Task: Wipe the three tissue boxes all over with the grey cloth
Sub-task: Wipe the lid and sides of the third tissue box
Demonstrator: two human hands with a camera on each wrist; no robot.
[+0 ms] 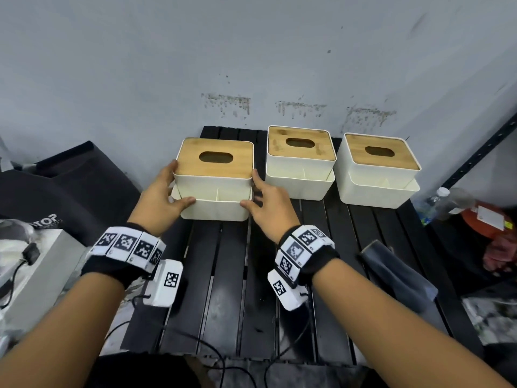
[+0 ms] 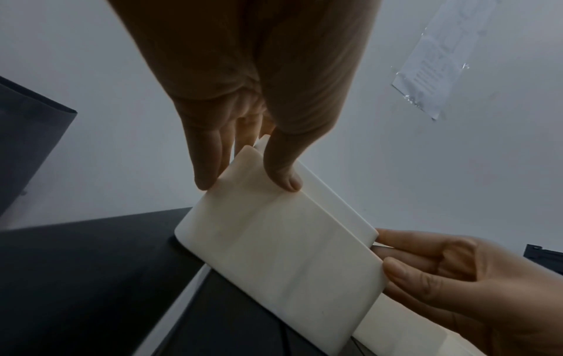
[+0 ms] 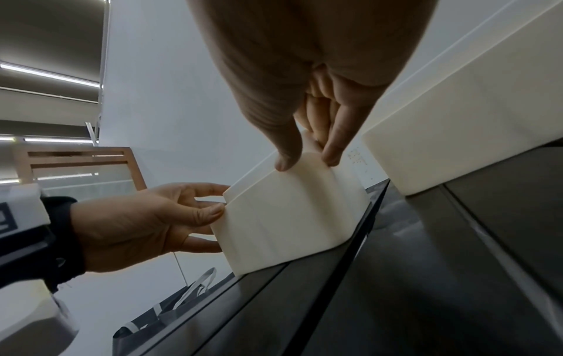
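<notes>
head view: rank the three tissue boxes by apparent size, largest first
1. Left tissue box, held between both hands, nearest the camera, so it looks largest.
2. Middle tissue box and right tissue box: about alike, not ranked.
All three seem the same model.

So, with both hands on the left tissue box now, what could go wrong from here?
The wooden lid may only rest on the left box; tilting could let it slide off. The left hand and right hand grip it beside the middle box, so moving it could bump that box. The grey cloth lies untouched to the right.
</notes>
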